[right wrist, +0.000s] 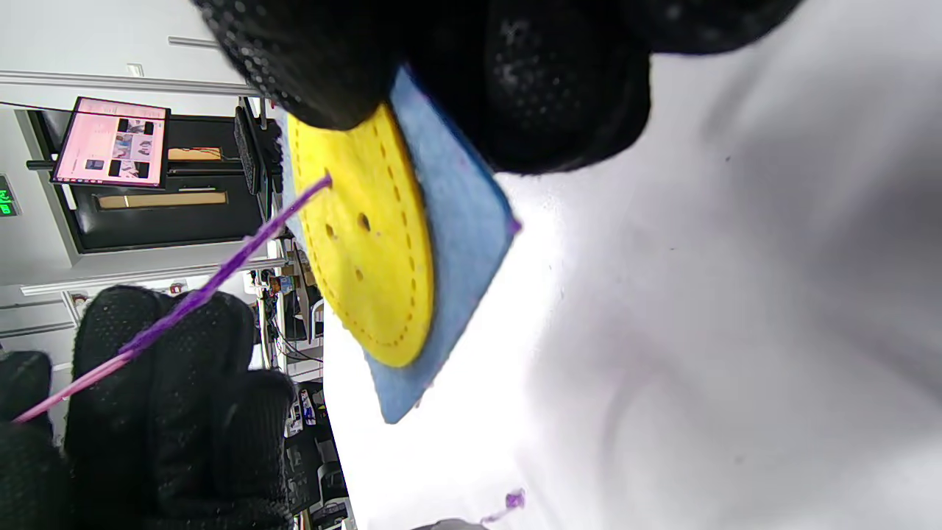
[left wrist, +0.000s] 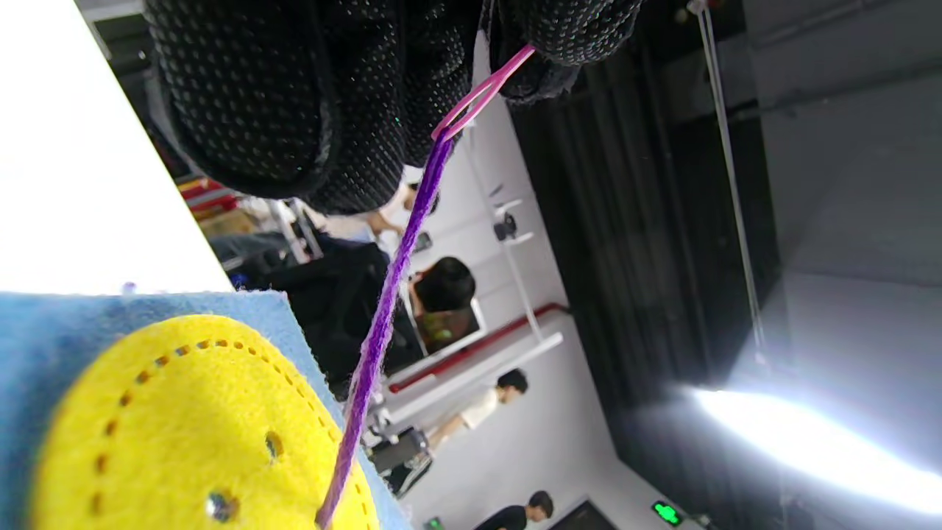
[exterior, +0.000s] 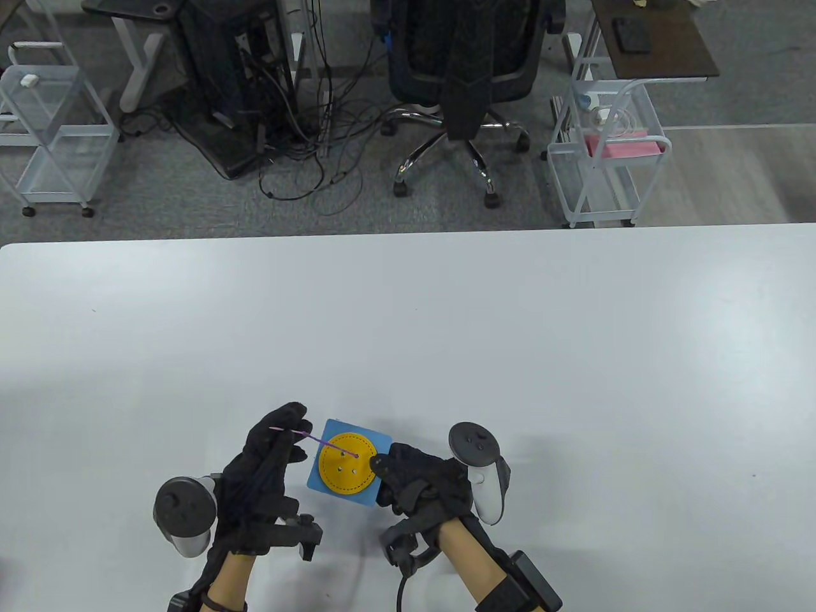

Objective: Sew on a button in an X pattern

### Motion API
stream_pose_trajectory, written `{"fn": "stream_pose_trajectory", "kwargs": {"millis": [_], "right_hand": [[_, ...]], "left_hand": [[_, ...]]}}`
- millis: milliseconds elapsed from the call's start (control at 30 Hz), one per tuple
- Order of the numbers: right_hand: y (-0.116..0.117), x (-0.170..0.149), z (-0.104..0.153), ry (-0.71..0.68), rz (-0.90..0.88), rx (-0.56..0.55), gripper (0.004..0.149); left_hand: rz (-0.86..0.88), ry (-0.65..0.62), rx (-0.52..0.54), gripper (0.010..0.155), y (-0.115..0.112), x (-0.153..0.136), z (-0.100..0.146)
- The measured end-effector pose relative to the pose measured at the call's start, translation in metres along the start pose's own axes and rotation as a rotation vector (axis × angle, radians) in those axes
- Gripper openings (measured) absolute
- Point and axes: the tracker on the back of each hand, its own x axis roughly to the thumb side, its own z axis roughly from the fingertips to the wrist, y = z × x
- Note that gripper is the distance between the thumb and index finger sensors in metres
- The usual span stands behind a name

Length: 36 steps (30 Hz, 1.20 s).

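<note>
A blue felt square [exterior: 322, 482] carries a round yellow felt button [exterior: 347, 472] with several holes. It is lifted off the white table [exterior: 446, 331] near its front edge. My right hand [exterior: 408, 475] pinches the square's right edge, thumb on the yellow disc [right wrist: 368, 280]. My left hand [exterior: 280, 446] pinches a pink plastic needle [exterior: 287, 431] to the upper left of the button. Purple thread [exterior: 328, 444] runs taut from the needle's eye [left wrist: 471, 103] down into one hole of the button [left wrist: 191, 434]. In the right wrist view the thread [right wrist: 221, 272] leaves a hole in the button.
Beyond the table's far edge stand an office chair [exterior: 462, 70], white wire carts [exterior: 605, 146], another cart [exterior: 51, 127] and a tangle of cables [exterior: 299, 140]. A small scrap of purple thread [right wrist: 511, 500] lies on the table.
</note>
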Motion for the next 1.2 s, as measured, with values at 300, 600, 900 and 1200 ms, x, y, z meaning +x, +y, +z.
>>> {"fn": "stream_pose_trajectory", "kwargs": {"millis": [300,600,900,1200], "right_hand": [[-0.001,-0.001,0.000,0.000,-0.010,-0.009,0.042],[-0.003,-0.002,0.001,-0.006,-0.017,-0.014,0.043],[-0.008,-0.001,0.006,-0.026,-0.024,-0.033,0.043],[-0.008,-0.001,0.005,-0.033,-0.016,-0.029,0.043]], "left_hand": [[0.112,0.006,0.024,0.037,0.010,-0.005,-0.001],[0.060,-0.042,0.016,0.037,0.017,-0.003,-0.003],[-0.116,-0.150,-0.001,0.036,0.021,0.012,-0.003],[-0.608,-0.372,-0.091,0.035,-0.006,0.037,0.004]]}}
